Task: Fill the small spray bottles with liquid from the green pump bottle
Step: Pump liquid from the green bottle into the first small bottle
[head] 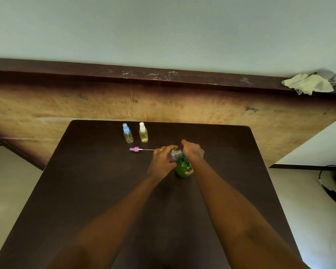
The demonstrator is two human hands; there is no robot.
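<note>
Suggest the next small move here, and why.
Probably press the pump once with the right hand, holding the small clear bottle steady. The left hand holds that uncapped bottle tilted against the top of the green pump bottle, which the right hand grips; a pink spray head lies on the table. The nozzle itself is hidden.

One wide-angle head-worn view, forward and down over a dark table [89, 191], close, wall [163, 26] beyond
</note>
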